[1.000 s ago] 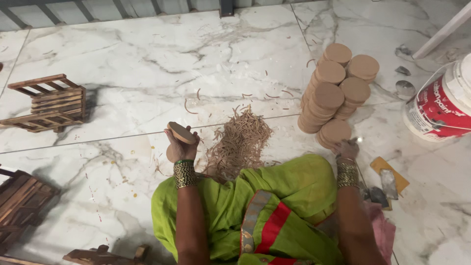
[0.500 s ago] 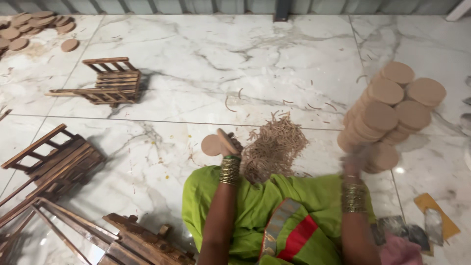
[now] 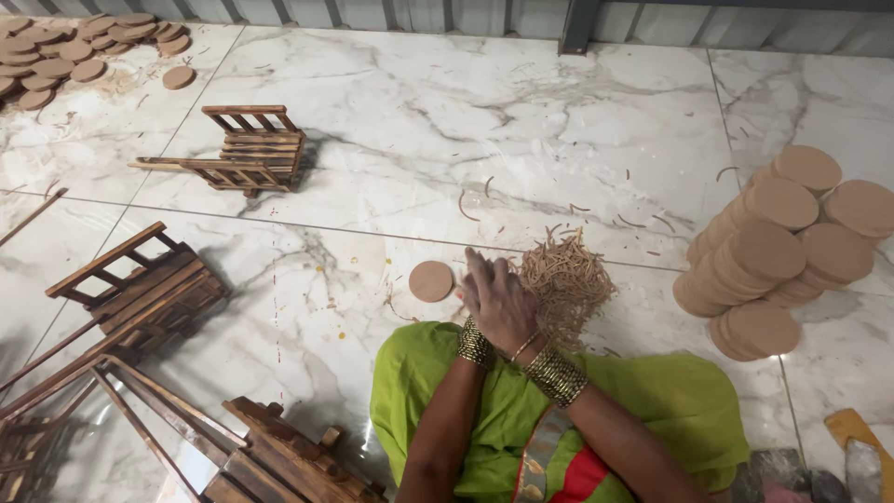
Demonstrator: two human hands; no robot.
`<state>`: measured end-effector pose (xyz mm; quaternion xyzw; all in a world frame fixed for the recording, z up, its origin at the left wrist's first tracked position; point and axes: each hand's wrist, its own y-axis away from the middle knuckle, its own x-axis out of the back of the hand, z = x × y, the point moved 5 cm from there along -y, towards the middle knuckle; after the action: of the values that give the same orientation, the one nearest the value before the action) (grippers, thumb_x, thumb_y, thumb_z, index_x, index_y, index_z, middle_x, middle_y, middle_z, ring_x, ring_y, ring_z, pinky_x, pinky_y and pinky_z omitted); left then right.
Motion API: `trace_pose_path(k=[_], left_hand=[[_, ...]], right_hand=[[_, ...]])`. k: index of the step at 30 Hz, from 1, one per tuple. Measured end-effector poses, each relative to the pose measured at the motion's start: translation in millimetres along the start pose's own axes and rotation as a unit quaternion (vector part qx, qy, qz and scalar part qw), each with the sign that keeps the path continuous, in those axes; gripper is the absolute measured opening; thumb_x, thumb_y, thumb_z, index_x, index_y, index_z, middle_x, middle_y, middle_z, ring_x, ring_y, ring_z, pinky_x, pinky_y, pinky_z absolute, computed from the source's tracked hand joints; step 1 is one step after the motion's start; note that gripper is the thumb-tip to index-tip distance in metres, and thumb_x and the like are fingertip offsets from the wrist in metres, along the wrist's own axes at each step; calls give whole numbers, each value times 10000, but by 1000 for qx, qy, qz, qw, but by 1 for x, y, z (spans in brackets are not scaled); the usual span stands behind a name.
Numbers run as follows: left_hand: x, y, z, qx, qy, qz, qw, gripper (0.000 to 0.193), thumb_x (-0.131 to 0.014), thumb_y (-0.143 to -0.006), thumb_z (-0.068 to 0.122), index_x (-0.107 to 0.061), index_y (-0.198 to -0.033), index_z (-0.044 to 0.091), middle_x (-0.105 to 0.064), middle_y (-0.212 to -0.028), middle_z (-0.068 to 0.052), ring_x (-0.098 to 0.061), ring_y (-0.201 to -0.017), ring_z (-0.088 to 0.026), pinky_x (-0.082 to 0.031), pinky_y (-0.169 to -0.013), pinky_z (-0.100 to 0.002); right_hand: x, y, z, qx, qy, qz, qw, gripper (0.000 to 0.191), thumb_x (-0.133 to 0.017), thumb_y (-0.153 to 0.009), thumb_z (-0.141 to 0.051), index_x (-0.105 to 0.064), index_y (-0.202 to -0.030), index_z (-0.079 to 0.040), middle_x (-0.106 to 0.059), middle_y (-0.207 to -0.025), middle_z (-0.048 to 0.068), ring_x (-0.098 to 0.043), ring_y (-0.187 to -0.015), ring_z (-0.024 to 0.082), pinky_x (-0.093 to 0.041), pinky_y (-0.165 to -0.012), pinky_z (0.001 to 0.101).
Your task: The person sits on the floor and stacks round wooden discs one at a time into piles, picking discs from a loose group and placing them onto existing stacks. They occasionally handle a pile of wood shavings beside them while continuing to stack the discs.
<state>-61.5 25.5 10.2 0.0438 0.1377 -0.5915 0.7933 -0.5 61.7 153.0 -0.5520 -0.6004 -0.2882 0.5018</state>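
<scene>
White marble floor (image 3: 521, 121) with grey veins fills the view, corrugated metal wall (image 3: 391, 13) along the top edge. Person sits on the floor, green garment (image 3: 670, 401) over the lap at bottom centre. Dark wooden slatted frames (image 3: 140, 298) lie piled at the left and lower left; one more small slatted frame (image 3: 251, 149) lies apart at upper left. Leaning stacks of round brown discs (image 3: 773, 251) stand at the right, well apart from the hands. Scattered loose discs (image 3: 65, 51) sit in the far top-left corner. Heap of thin tan fibre strips (image 3: 568, 279) lies just ahead of the lap, a few stray strips on the floor beyond it. Both hands meet at the left edge of that heap, wrists with gold bangles (image 3: 556, 375). Right hand (image 3: 503, 303) is on top, back of hand up, fingers stretched forward and spread a bit, lying flat on the floor or heap edge; nothing seen gripped. Left hand (image 3: 472, 321) is mostly hidden under the right, only the wrist and bangle clear; cannot tell how open it is or what it has. Single round brown disc (image 3: 431, 280) lies flat on the floor just left of the hands, close to the fingertips, contact unclear.
</scene>
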Motion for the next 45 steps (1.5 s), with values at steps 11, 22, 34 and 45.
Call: trace_pose_path(k=[11,22,34,45], left_hand=[[-16,-10,6,-83,-294,-35,952,302,-510,-1085,263,-667,-1122,8,-713,-1036,-115,-703,-869,-184,-564,-592,-268],[-2,-6,-2,36,-76,-16,996,437,-435,-1098,305,-662,-886,-3,-664,-747,-90,-623,-657,-175,-477,-560,-323],[1,-17,-16,212,35,28,976,486,-355,-1098,351,-675,-974,8,-737,-838,-109,-716,-752,-193,-570,-641,-336],[-12,-5,9,-53,-87,-64,993,551,-345,-1100,312,-704,-944,-75,-660,-677,-162,-608,-622,-240,-482,-592,-397]], right_hand=[[-7,-40,46,15,-125,-106,986,522,-435,-1078,-521,-520,-1469,-186,-702,-1142,119,-696,-880,230,-585,-753,393],[-4,-20,47,-113,33,-132,984,446,-535,-1056,-419,-508,-1467,-248,-637,-1160,195,-708,-906,319,-614,-718,433],[13,7,47,-80,-76,141,984,545,-558,-996,-180,-449,-1530,-185,-635,-1234,185,-699,-802,276,-591,-603,383],[8,-42,83,117,-322,-124,931,416,-662,-1036,-243,-606,-1418,-88,-711,-1247,144,-689,-1093,289,-543,-925,460]])
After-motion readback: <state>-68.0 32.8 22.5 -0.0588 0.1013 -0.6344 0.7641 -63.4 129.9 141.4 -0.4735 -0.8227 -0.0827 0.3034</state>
